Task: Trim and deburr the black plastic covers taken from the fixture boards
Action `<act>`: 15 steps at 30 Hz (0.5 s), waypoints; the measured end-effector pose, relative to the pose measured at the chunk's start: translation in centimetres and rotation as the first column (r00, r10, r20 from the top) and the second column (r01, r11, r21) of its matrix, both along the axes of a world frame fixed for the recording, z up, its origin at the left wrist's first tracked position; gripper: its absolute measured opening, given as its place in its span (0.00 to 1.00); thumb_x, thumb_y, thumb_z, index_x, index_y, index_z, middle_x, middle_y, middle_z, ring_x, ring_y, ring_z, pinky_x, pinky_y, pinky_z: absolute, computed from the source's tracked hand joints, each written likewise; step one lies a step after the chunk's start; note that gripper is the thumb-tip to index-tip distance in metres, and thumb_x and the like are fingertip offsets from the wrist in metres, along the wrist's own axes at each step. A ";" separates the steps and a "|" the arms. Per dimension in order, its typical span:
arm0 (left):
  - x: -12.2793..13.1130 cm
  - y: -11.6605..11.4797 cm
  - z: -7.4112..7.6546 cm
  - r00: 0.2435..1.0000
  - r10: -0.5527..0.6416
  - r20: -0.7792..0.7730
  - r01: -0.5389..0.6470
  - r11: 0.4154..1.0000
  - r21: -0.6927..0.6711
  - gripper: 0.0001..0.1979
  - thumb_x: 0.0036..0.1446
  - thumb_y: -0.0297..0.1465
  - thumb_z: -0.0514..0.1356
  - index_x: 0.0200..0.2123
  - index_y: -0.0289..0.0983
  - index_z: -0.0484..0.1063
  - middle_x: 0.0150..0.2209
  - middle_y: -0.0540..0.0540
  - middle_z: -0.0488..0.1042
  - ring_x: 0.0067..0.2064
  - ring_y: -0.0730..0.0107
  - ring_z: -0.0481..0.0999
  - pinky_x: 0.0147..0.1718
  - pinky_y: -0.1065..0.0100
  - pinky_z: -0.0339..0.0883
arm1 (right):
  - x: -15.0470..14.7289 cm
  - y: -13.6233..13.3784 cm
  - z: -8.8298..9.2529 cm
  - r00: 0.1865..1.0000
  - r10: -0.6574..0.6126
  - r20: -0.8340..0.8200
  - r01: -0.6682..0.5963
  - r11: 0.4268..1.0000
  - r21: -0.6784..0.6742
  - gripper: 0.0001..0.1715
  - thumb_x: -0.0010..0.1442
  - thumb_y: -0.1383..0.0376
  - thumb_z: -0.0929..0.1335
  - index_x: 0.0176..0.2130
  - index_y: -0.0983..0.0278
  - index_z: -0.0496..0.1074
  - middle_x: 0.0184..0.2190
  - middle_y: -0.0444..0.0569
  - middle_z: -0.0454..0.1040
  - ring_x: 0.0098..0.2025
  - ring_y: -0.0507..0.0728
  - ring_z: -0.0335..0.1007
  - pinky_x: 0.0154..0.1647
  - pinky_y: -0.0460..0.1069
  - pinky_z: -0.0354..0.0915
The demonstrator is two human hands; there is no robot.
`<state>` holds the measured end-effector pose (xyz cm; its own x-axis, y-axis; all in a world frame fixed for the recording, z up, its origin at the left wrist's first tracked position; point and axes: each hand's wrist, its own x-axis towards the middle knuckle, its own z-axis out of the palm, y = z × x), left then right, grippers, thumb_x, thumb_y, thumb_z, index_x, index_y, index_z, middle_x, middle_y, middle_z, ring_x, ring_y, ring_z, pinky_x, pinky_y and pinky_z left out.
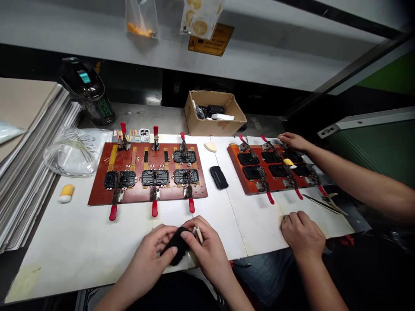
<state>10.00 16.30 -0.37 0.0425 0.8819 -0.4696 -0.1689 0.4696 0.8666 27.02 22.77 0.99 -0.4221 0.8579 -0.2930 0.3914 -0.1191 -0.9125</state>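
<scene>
My left hand (147, 252) is closed on one side of a small black part (176, 245), thumb on top, near the table's front edge. Against the part's other side rest the fingers of my right hand (210, 250). That hand also grips a thin pointed tool with a pale handle (199, 233), its tip directed away from me. Just beyond my hands lies a reddish-brown fixture board (97, 192) with several red-handled toggle clamps. Several black plastic frames (154, 177) sit on it, some under clamps. To its right is a loose black rectangular piece (219, 177).
A co-worker's hands (303, 235) are at the right, one by a second clamp board (238, 172). A cardboard box (210, 126) with parts stands behind. At left are stacked sheets (42, 142), a dark bottle (94, 95), a plastic bag (76, 151) and a yellow-white piece (66, 193).
</scene>
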 end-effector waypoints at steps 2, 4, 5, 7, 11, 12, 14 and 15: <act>0.4 0.2 0.3 0.989 -0.140 0.045 0.139 0.990 0.029 0.11 0.62 0.35 0.62 0.45 0.39 0.78 0.40 0.46 0.78 0.42 0.63 0.76 0.44 0.65 0.71 | -0.2 0.1 0.6 0.992 0.120 0.023 -0.121 0.993 0.017 0.06 0.67 0.62 0.69 0.38 0.61 0.74 0.37 0.45 0.72 0.42 0.55 0.70 0.44 0.48 0.63; 0.7 0.5 0.5 0.984 -0.173 0.049 0.169 0.983 0.072 0.12 0.64 0.37 0.59 0.43 0.38 0.79 0.39 0.46 0.80 0.43 0.61 0.77 0.45 0.63 0.72 | -0.3 0.1 1.0 0.982 0.189 0.029 -0.189 0.982 0.017 0.05 0.67 0.62 0.69 0.40 0.60 0.75 0.39 0.45 0.71 0.43 0.55 0.69 0.44 0.48 0.63; 0.9 0.6 0.5 0.987 -0.156 0.033 0.153 0.984 0.093 0.13 0.65 0.38 0.58 0.43 0.38 0.79 0.40 0.45 0.80 0.44 0.60 0.78 0.47 0.62 0.72 | -0.3 0.1 1.1 0.982 0.189 0.027 -0.190 0.982 0.022 0.06 0.68 0.61 0.69 0.43 0.59 0.74 0.41 0.46 0.70 0.44 0.56 0.69 0.44 0.48 0.63; 0.9 0.7 0.4 0.995 -0.089 -0.039 0.093 0.988 0.124 0.14 0.65 0.38 0.58 0.45 0.39 0.79 0.44 0.44 0.81 0.48 0.59 0.78 0.52 0.59 0.71 | 0.0 0.2 0.9 0.993 0.119 0.026 -0.121 0.991 0.060 0.11 0.70 0.57 0.66 0.50 0.57 0.71 0.46 0.47 0.69 0.48 0.57 0.67 0.46 0.49 0.63; 0.6 0.8 -0.2 0.982 0.061 -0.180 -0.039 0.992 0.122 0.13 0.65 0.35 0.58 0.48 0.42 0.79 0.50 0.45 0.80 0.53 0.59 0.77 0.56 0.59 0.69 | 1.0 0.3 0.4 0.995 -0.093 0.034 0.092 0.995 0.043 0.19 0.75 0.51 0.56 0.45 0.59 0.67 0.38 0.46 0.67 0.39 0.56 0.65 0.39 0.49 0.60; 0.5 0.7 -0.2 0.979 0.084 -0.187 -0.063 0.991 0.115 0.13 0.64 0.34 0.58 0.48 0.42 0.79 0.51 0.45 0.80 0.53 0.59 0.77 0.56 0.59 0.69 | 1.0 0.1 0.3 0.994 -0.103 0.030 0.103 0.995 -0.002 0.21 0.75 0.51 0.55 0.41 0.59 0.66 0.34 0.44 0.66 0.34 0.54 0.62 0.36 0.48 0.58; 0.4 0.7 -0.2 0.976 0.114 -0.183 -0.093 0.988 0.119 0.13 0.64 0.33 0.58 0.49 0.42 0.79 0.51 0.45 0.81 0.54 0.60 0.77 0.57 0.59 0.68 | 0.8 -0.6 0.4 0.998 -0.061 0.003 0.061 0.994 -0.090 0.24 0.75 0.49 0.55 0.35 0.60 0.64 0.29 0.42 0.62 0.30 0.53 0.57 0.32 0.48 0.55; 0.5 0.7 -0.2 0.976 0.126 -0.178 -0.104 0.987 0.126 0.13 0.64 0.33 0.58 0.49 0.42 0.79 0.51 0.45 0.81 0.54 0.60 0.77 0.57 0.59 0.68 | 0.5 -1.1 0.5 1.000 -0.022 -0.009 0.021 0.993 -0.115 0.24 0.74 0.49 0.56 0.33 0.60 0.62 0.28 0.42 0.62 0.29 0.52 0.56 0.31 0.48 0.54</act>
